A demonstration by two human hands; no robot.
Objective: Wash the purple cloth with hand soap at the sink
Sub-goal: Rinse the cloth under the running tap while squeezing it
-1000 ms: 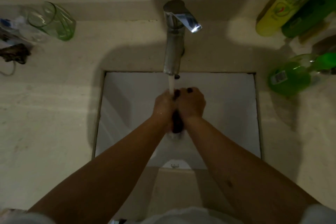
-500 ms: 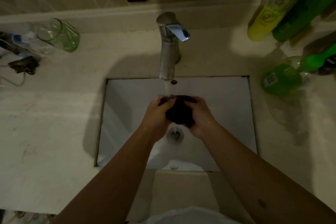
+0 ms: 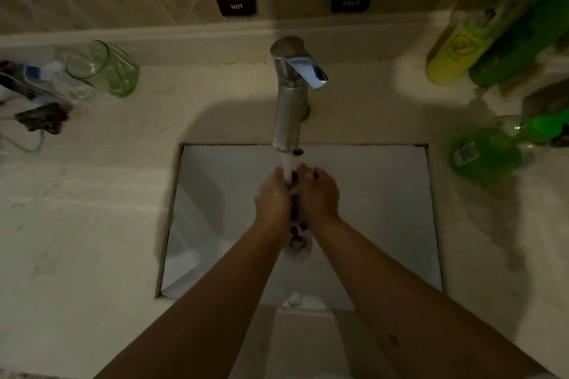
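Note:
My left hand (image 3: 272, 198) and my right hand (image 3: 318, 195) are pressed together over the white sink basin (image 3: 385, 209), under the running stream from the metal faucet (image 3: 289, 95). The purple cloth (image 3: 295, 211) is squeezed between the palms; only a thin dark strip shows between the hands and a small bit hangs below them. Water hits the top of the hands. A green hand soap bottle (image 3: 486, 157) lies on the counter to the right of the basin.
A green glass (image 3: 103, 72) and a dark tangle with a cable (image 3: 40, 118) sit on the counter at the left. Yellow (image 3: 455, 49) and green (image 3: 517, 46) bottles stand at the back right. Hot and cold tags are on the wall. The drain (image 3: 297, 243) is below the hands.
Half a second ago the hands were apart with the bunched cloth showing between them; now they are pressed together around it under the stream. The camera view has shifted slightly.

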